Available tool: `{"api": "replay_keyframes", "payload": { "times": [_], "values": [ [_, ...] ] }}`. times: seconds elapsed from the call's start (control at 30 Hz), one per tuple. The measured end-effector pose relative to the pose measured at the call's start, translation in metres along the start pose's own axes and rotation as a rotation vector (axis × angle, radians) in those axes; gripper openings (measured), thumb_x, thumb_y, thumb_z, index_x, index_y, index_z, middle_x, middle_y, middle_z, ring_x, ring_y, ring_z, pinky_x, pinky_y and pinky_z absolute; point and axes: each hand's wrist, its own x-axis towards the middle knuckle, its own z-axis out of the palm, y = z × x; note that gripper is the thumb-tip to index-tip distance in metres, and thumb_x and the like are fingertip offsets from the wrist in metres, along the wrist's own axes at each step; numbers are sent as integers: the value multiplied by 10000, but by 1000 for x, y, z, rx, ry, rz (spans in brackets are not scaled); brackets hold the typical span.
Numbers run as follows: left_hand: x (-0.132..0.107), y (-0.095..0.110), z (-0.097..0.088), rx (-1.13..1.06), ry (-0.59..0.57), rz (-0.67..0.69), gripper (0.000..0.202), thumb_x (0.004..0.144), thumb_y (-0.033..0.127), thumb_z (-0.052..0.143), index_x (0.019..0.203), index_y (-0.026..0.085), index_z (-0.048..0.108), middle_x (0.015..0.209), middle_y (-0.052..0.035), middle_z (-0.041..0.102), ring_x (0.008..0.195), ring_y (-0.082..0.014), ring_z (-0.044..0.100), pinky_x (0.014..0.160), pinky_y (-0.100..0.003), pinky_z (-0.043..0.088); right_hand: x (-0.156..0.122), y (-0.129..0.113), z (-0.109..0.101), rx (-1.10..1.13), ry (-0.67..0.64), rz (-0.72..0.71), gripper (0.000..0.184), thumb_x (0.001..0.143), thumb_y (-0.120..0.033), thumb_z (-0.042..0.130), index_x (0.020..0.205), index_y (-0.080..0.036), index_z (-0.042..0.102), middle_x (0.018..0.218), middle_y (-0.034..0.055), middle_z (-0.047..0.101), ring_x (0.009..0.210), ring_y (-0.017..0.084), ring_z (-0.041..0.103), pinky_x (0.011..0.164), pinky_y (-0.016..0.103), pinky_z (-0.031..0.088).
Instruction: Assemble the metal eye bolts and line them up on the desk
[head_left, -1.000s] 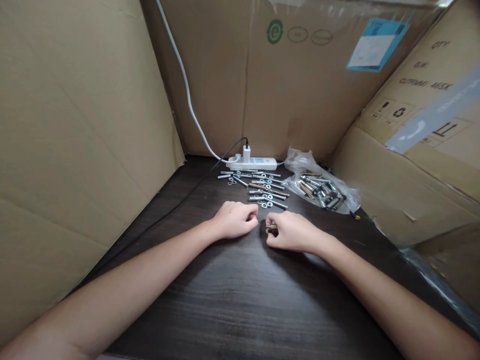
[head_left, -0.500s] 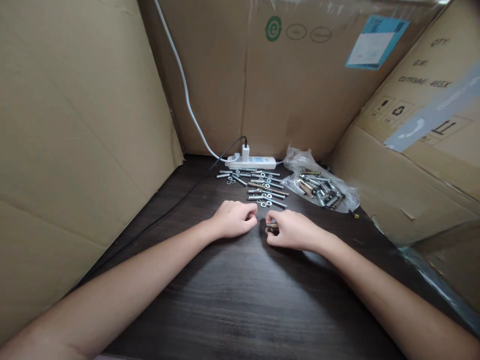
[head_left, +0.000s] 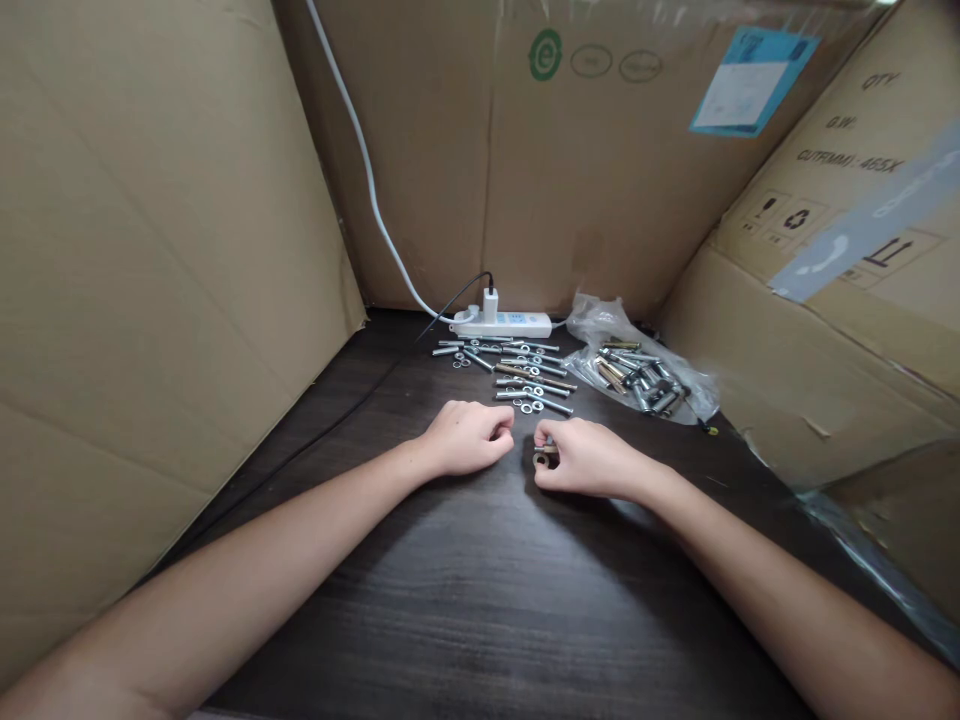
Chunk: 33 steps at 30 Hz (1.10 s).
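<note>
The right hand [head_left: 576,457] pinched a metal ring [head_left: 537,461] and a small rod [head_left: 549,450] at its left edge; the left hand [head_left: 469,438], just left, was curled closed, contents untellable. Bolts [head_left: 551,404] lay beyond on the bench [head_left: 450,590].

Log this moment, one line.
left hand: grip curled, no object visible | right hand: grip closed on metal pieces | beyond: loose bolts, washers | right of bolts: plastic bag with hardware
</note>
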Motion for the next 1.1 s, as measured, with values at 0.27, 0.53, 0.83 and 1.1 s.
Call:
{"api": "replay_keyframes", "payload": {
  "times": [0.27,0.53,0.83,1.1],
  "values": [
    [0,0,0,1,1,-7,147,793,317,445,743,230,551,703,26,650,638,-157,576,548,-260,254,-2,1,-3,29,-11,-64,132,723,-306,546,816,-212,540,715,-9,624,571,119,486,523,222,282],
    [0,-1,0,11,-3,-9,160,800,323,447,766,242,580,708,26,652,639,-163,580,557,-257,284,-4,7,-8,-6,-17,-33,260,719,-371,567,933,-223,562,783,19,642,617,145,526,543,231,305],
    [0,1,-2,1,-10,-13,150,792,315,448,756,234,570,706,22,654,653,-163,584,561,-254,276,-1,1,-3,-61,12,8,266,710,-380,571,929,-231,601,814,31,669,665,174,580,557,245,318],
    [0,2,-2,4,-6,-15,143,792,310,453,754,236,569,707,23,654,652,-165,587,558,-256,278,0,-5,-4,-119,-14,43,242,715,-385,557,880,-224,631,809,48,681,692,206,613,564,264,334]
  ]
}}
